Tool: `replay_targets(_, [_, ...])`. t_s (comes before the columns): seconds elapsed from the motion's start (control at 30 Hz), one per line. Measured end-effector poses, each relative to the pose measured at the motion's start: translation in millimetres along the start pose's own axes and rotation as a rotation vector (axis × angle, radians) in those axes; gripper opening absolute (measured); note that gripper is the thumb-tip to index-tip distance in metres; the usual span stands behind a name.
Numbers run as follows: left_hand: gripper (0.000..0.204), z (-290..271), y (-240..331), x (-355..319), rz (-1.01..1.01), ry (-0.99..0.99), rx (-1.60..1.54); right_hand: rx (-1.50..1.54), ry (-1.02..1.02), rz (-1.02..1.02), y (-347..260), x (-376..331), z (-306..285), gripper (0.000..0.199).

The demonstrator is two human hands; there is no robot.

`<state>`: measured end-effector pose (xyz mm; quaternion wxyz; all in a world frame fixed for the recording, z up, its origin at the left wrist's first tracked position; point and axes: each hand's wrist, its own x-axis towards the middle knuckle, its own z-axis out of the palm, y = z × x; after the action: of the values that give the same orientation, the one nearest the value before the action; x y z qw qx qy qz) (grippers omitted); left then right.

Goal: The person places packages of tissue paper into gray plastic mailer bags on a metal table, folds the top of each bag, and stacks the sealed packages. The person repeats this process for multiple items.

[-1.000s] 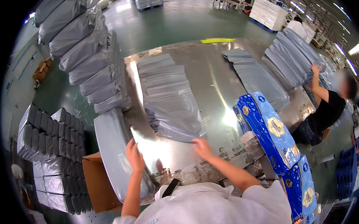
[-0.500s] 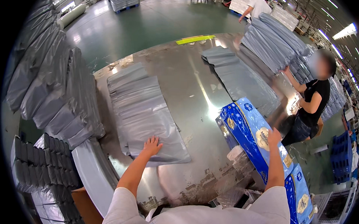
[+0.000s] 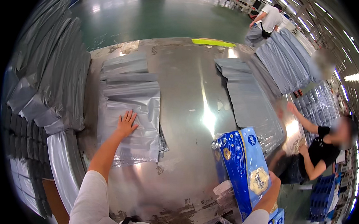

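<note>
With the left hand [image 3: 127,123] spread flat on the slippery grey mailer bags [image 3: 129,110] at centre left and the right hand [image 3: 273,184] gripping the blue pack [image 3: 243,171] at lower right, the one-handed pack may tip off the counter [image 3: 188,92].

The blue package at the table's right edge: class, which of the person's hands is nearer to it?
Right. The right hand grips the blue package at its right side. The left hand lies flat on the grey bag stack, well to the package's left.
</note>
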<state>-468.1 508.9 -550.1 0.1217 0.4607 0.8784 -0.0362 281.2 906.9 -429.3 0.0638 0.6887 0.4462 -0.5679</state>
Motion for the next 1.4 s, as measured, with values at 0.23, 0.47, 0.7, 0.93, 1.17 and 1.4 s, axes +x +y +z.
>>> replay_targets(0.23, [0.056, 38, -3, -72, -0.069, 0.42, -0.216, 0.195, -0.314, -0.231, -6, -12, 32, 0.079])
replay_targets(0.47, [0.06, 45, 17, -192, -0.017, 0.177, -0.09, -0.181, -0.292, -0.803, 7, -118, 167, 0.122])
replay_targets(0.7, [0.066, 55, 47, -184, -0.248, 0.082, -0.126, -0.337, -0.252, -0.798, -16, -173, 226, 0.122])
replay_targets(0.93, [0.065, 49, 44, -200, -0.215, -0.032, -0.114, -0.037, -0.512, -0.546, -71, -236, 277, 0.079])
replay_targets(1.17, [0.06, 31, 32, -198, -0.121, -0.034, -0.36, 0.307, -0.635, -0.47, -39, -199, 391, 0.051])
replay_targets(1.4, [0.065, 83, -89, -162, -0.361, 0.494, -1.174, -0.172, -0.79, -0.616, 118, -129, 532, 0.057])
